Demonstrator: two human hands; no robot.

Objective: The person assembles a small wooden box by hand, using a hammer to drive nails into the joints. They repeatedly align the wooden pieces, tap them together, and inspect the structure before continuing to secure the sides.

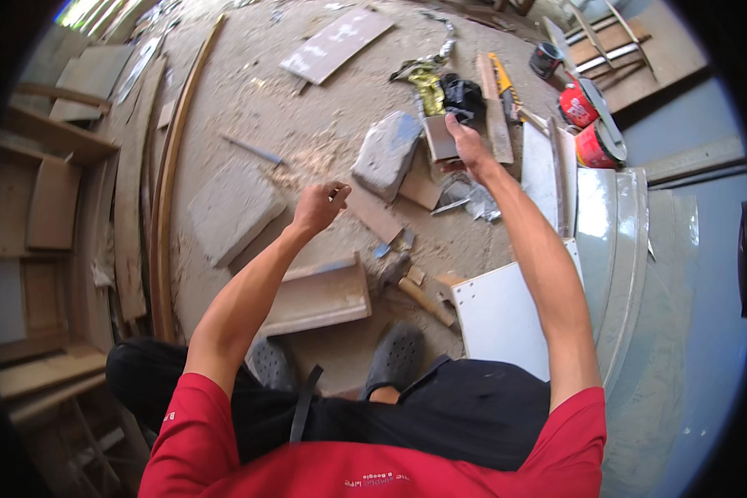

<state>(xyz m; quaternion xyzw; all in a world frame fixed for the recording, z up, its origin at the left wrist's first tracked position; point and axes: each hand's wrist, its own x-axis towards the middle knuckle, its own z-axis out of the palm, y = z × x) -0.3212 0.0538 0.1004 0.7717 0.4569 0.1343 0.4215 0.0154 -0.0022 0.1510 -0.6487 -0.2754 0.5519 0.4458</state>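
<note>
My right hand [466, 143] is stretched forward and grips a small rectangular wooden piece [439, 138], held upright above the floor. My left hand [320, 205] is raised with its fingers curled; whether it pinches something small I cannot tell. Just right of the left hand lies a flat wooden strip [375, 217], and beyond it a grey stone block [386, 154]. A hammer [417, 290] with a wooden handle lies on the floor near my feet.
A wooden box-like piece [319, 295] sits before my grey shoes. A white panel [498, 319] and grey curved sheets [618, 249] lie right. Red cans [588, 124] stand far right. A flat stone slab [232, 212], long planks [162, 191] and sawdust cover the left floor.
</note>
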